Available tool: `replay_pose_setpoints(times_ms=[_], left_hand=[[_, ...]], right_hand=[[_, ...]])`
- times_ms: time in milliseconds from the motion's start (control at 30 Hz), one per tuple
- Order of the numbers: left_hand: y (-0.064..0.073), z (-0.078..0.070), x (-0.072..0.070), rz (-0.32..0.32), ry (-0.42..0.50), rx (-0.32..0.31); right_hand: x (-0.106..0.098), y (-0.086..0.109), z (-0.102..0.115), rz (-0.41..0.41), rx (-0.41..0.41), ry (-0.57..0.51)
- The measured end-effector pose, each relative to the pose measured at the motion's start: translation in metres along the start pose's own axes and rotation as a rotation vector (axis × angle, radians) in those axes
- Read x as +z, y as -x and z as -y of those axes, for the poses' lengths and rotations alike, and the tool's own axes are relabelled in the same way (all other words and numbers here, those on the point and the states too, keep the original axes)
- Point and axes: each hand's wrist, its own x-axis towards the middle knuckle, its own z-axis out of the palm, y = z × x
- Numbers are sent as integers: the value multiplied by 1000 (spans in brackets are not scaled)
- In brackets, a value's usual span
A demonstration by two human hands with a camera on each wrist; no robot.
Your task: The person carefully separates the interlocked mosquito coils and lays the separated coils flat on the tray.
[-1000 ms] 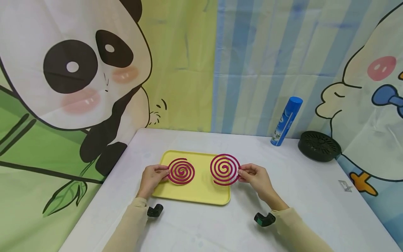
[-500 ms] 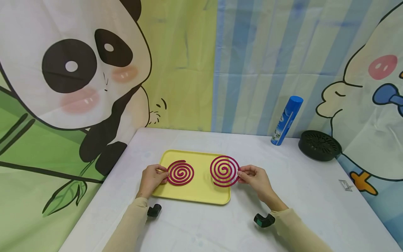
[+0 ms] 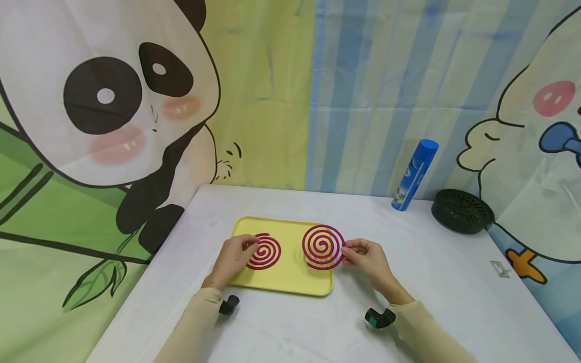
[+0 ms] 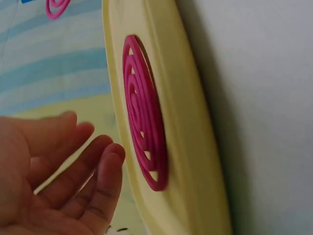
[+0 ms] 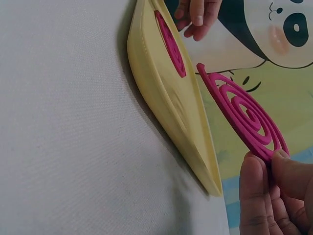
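Note:
A magenta mosquito coil [image 3: 268,252] lies flat on the yellow tray [image 3: 290,280], towards its left end. Above that coil hovers my left hand [image 3: 232,258]; in the left wrist view its fingers [image 4: 110,171] are loosely bent, hold nothing and stay apart from the coil [image 4: 142,112]. My right hand [image 3: 369,261] pinches the outer edge of a second magenta mosquito coil [image 3: 323,246] between thumb and fingers. The right wrist view has this held coil [image 5: 244,110] tilted in the air, clear of the tray [image 5: 146,73], over whose right end it appears from the head.
A blue spray can [image 3: 414,176] with a blue cap stands at the back right of the white table [image 3: 290,333]. Beside it sits a round black slotted holder [image 3: 462,212]. Printed cloth with a panda hangs behind and at the sides.
My left hand has let go of the left coil, which now rests on the tray, and has moved slightly right above it. The right hand still holds its coil, almost unmoved.

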Motion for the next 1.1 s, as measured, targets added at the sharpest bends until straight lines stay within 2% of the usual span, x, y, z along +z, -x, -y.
replay_pose_setpoints(times_ms=[167,300,433,533,667,967,1100], left_hand=[[5,-11,8,103,-97,176],[5,-12,13,182,-207,242],[6,-8,14,219,-245,219],[8,-6,13,204,-227,188],[8,-5,11,205,-217,183],[6,-4,9,238,-174,146],[7,-7,10,165,-169,176]], right_hand=[[3,0,0,2,7,3],[5,0,1,2,21,0],[6,-1,0,3,23,2],[7,-2,0,-3,16,3],[9,-4,-2,-6,12,-7],[18,-3,-1,-12,12,0],[20,-5,-2,-5,19,8]])
